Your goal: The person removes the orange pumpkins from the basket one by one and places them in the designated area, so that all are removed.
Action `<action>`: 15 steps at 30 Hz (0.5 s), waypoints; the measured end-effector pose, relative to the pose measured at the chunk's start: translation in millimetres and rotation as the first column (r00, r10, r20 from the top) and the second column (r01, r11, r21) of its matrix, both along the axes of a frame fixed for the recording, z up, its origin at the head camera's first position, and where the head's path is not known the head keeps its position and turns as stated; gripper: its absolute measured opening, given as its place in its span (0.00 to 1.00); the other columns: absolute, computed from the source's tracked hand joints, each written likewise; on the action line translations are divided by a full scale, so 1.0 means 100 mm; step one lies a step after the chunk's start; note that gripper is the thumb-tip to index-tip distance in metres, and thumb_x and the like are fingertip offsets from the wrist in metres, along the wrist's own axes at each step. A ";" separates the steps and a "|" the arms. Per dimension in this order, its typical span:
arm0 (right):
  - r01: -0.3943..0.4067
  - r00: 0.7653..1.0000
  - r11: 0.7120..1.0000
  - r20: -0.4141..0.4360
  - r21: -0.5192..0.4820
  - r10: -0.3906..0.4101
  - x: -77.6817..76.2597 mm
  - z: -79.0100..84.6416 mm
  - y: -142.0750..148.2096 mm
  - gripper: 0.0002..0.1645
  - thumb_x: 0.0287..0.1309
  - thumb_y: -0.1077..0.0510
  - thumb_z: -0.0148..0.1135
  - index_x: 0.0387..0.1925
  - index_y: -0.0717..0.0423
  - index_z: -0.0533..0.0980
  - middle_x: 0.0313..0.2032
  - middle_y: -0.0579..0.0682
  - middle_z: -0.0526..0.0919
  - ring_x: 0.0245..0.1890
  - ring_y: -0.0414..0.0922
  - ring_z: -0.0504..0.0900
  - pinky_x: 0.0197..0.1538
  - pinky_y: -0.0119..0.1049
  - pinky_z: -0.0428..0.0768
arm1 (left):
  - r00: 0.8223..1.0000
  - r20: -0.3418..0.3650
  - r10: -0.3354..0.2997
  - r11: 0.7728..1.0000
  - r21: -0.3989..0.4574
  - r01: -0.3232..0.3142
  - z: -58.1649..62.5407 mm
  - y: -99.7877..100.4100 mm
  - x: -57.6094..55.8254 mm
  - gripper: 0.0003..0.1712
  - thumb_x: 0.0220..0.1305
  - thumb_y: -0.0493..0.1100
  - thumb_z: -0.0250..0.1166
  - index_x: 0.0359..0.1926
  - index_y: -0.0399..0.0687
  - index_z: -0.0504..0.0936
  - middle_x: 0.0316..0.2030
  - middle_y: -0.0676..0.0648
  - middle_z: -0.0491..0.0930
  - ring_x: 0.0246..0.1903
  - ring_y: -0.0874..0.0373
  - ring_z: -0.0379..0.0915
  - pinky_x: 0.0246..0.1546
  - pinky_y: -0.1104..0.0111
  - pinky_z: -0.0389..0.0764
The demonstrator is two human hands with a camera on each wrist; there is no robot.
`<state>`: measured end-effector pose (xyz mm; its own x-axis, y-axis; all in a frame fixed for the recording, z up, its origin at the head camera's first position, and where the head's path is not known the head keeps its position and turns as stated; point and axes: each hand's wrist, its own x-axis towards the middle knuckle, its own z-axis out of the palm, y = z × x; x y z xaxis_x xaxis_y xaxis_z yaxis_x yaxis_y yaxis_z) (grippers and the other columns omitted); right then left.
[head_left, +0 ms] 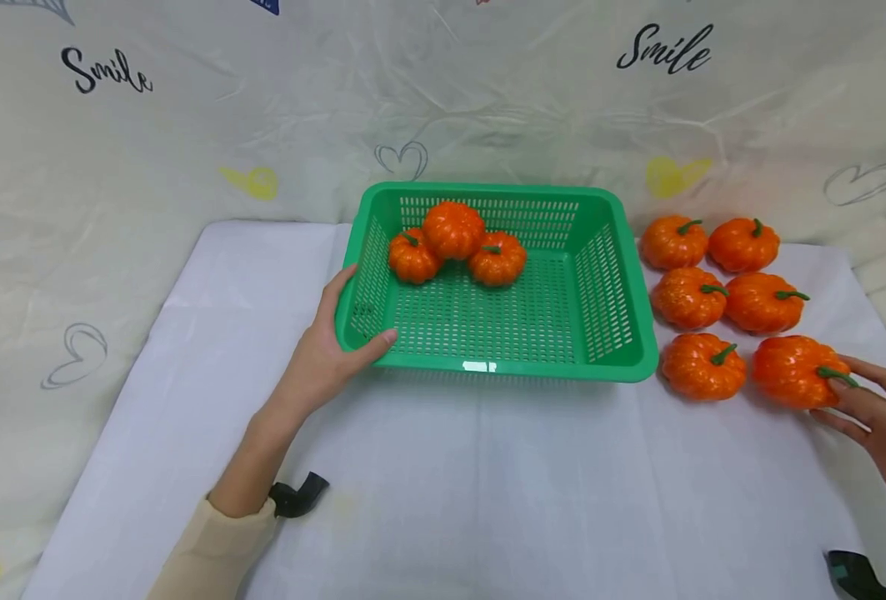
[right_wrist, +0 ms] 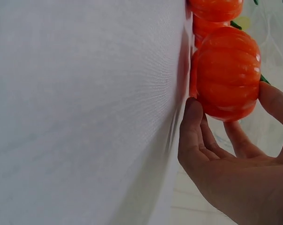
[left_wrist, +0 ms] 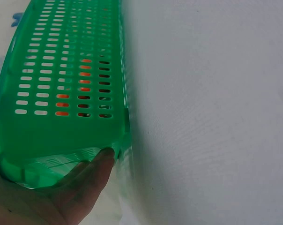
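Note:
A green plastic basket stands on the white cloth, with three small orange pumpkins in its back left part. My left hand grips the basket's left front corner, thumb over the rim and fingers along the outer side. At the far right, my right hand holds an orange toy pumpkin with a green stem. In the right wrist view, the thumb is at the stem side and the other fingers curve around the lower side of this pumpkin. Whether it touches the cloth is unclear.
Several more orange pumpkins sit in two columns right of the basket, close to its right wall. White cloth covers the table, and a pale sheet printed with hearts and "Smile" hangs behind. Black straps are at both wrists.

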<state>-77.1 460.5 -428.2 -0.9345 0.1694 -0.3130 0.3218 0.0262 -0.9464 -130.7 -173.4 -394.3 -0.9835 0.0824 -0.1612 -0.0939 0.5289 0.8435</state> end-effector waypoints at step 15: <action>-0.018 1.000 0.995 0.014 0.097 0.017 -0.02 -0.12 0.04 0.22 0.79 0.56 0.53 0.64 0.26 0.66 0.60 0.21 0.64 0.37 0.20 0.78 0.36 0.15 0.77 | 1.000 -0.008 -0.003 1.000 0.002 0.003 -0.01 0.00 -0.01 0.55 0.64 0.67 0.68 0.80 0.86 0.41 0.80 0.47 0.56 0.72 0.42 0.64 0.68 0.39 0.71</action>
